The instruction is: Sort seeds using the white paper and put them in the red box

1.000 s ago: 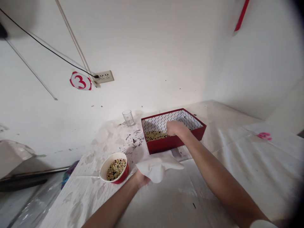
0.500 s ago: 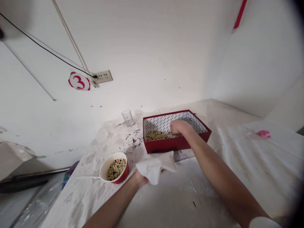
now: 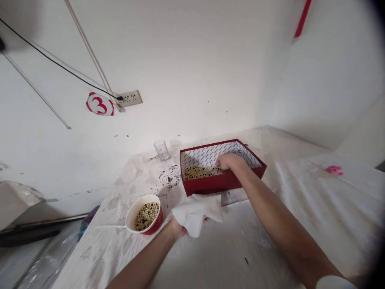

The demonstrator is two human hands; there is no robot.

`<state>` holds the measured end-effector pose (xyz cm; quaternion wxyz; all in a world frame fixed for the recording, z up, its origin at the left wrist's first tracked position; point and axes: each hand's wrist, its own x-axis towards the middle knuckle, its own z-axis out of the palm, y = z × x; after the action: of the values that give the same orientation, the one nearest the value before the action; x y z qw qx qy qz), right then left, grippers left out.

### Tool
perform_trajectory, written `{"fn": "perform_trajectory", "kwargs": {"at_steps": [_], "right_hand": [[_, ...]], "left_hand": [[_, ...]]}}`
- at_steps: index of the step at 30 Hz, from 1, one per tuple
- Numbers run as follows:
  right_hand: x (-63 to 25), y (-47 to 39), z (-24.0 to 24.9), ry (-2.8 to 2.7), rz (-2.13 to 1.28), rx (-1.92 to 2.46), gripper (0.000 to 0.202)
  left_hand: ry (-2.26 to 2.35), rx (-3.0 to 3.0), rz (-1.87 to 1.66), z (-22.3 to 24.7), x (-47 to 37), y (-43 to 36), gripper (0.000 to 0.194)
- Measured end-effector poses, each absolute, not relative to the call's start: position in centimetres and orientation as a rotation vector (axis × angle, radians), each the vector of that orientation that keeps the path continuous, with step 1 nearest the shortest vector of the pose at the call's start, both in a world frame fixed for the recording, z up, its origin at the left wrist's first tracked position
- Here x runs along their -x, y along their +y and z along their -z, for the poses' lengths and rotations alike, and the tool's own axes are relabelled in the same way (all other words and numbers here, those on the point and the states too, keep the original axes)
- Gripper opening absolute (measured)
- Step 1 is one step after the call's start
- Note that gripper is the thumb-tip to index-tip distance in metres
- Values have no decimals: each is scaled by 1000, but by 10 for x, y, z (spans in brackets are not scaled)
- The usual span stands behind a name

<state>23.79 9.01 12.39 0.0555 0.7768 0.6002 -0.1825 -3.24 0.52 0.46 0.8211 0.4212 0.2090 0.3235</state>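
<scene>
My right hand point(image 3: 227, 161) reaches into a red box point(image 3: 210, 185) with a white patterned lining. Its fingers are curled together, and whatever they may hold is hidden. Small mixed beans or grains point(image 3: 198, 171), mostly yellow with dark ones among them, lie over the box floor by that hand. In front of the box, my left hand point(image 3: 179, 228) supports a white cloth point(image 3: 195, 214), which drapes over it and covers most of the fingers. Left of this hand stands a red and white paper bowl point(image 3: 136, 213) of mixed beans point(image 3: 147, 216).
A clear glass point(image 3: 162, 150) stands at the back near the wall. Dark shreds point(image 3: 169, 179) are scattered between it and the bowl. A pale plastic sheet point(image 3: 216, 257) covers the table. On the wall, a black cable point(image 3: 60, 64) runs to a socket strip point(image 3: 130, 98).
My right hand has shifted very slightly within the box, its fingers still curled. The left hand, cloth and bowl look almost unchanged, and the view has moved a little.
</scene>
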Motion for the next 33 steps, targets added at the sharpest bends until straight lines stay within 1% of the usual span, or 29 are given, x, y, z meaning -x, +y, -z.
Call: {"fn": "perform_trajectory", "kwargs": {"at_steps": [5,11,17,26,33], "right_hand": [[-240,96,-121,1813,591,-2320,43],[-238,94,-122,1841,630,-2290,35],[-237,97,-119,1796,654,-2296,27],[-235,99,-113,1761,630,-2250,27],[-230,95,-112,1830,604,-2162,11]], "left_hand": [[421,-881,-645,5,36,9,33],[408,-901,-643,7,36,8,27],[418,-909,-623,5,37,7,33],[410,-958,-583,3,35,7,49],[414,-949,-589,-1,34,4,57]]}}
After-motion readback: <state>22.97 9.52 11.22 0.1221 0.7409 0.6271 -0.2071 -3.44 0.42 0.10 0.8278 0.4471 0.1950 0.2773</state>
